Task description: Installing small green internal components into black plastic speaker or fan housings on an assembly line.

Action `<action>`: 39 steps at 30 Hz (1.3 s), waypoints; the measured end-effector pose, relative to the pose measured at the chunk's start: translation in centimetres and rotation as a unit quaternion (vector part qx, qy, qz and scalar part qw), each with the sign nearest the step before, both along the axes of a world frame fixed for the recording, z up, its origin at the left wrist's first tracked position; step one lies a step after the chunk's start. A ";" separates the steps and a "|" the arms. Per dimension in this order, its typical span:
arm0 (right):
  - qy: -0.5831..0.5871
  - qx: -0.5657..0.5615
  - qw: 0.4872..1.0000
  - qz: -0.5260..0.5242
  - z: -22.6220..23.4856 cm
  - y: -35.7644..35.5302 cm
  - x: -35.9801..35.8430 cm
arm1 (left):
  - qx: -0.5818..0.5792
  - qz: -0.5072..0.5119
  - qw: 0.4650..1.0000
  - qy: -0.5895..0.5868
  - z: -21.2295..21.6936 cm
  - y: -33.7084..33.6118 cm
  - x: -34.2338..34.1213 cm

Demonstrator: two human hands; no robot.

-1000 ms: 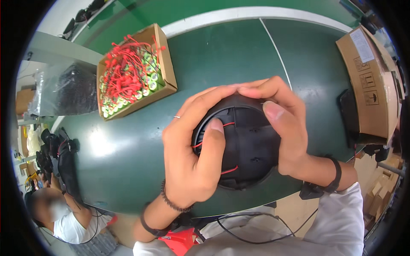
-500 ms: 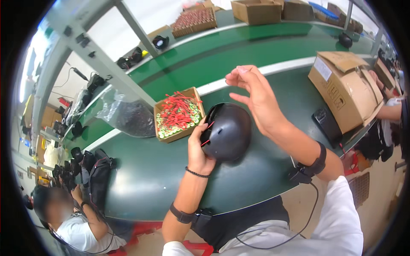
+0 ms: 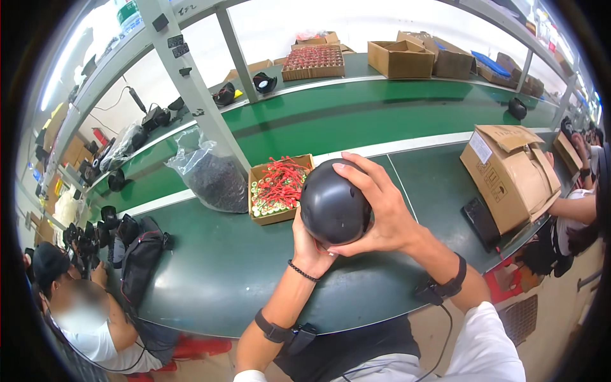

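Observation:
A glossy black dome-shaped housing [image 3: 335, 202] is held between both my hands above the green worktop. My left hand [image 3: 309, 249] cups it from below and the left, its fingers mostly hidden behind the shell. Around its right side wraps my right hand [image 3: 389, 213], thumb low along the bottom edge and fingers over the top. Just left of the housing stands a small cardboard box [image 3: 280, 218] of green-and-white cylindrical cells with red wires. The inside of the housing is out of sight.
A clear bag [image 3: 219, 184] of small dark parts leans by the metal post. To the right stands a big carton [image 3: 503, 175] with a black case [image 3: 478, 223] beside it. Behind runs a green conveyor belt [image 3: 382, 105]. A co-worker [image 3: 89, 305] sits at the left, another person at the far right.
My right hand has come down from the air and closed around the housing. The housing has turned in my hands, so its opening and red wires no longer show. The view has tilted up.

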State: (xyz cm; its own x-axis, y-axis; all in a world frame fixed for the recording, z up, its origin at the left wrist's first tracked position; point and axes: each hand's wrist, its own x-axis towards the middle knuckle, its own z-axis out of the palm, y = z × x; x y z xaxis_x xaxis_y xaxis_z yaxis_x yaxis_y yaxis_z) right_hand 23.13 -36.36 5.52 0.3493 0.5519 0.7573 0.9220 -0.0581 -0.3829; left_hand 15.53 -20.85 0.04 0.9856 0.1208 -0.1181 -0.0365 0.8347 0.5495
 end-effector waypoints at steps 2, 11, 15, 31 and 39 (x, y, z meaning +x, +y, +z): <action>0.014 -0.002 1.000 -0.019 0.0 -0.3 0.3 | 0.003 -0.024 1.000 -0.003 0.0 0.0 0.2; 0.318 -0.003 0.945 0.083 -0.8 -3.4 1.9 | 0.434 0.027 0.867 -0.242 0.9 -0.3 0.7; 0.431 -0.015 0.888 0.162 -2.5 -4.1 2.9 | 0.425 -0.004 0.880 -0.211 0.3 -0.7 0.9; 0.431 0.148 0.882 0.118 -5.7 -0.6 1.0 | 0.546 0.065 0.818 -0.168 0.1 -1.3 0.1; 0.351 0.225 0.904 0.100 -6.6 -2.9 5.4 | 0.555 0.041 0.815 -0.161 5.7 -4.2 3.8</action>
State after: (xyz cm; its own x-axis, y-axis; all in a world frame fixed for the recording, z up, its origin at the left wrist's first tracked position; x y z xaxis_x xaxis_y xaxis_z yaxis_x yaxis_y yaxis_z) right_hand 28.50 -39.25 -1.03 0.7577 0.3493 0.5513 0.4176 0.3896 -0.8208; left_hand 19.32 -25.02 5.76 0.9273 0.0451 0.3716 -0.3582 -0.1817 0.9158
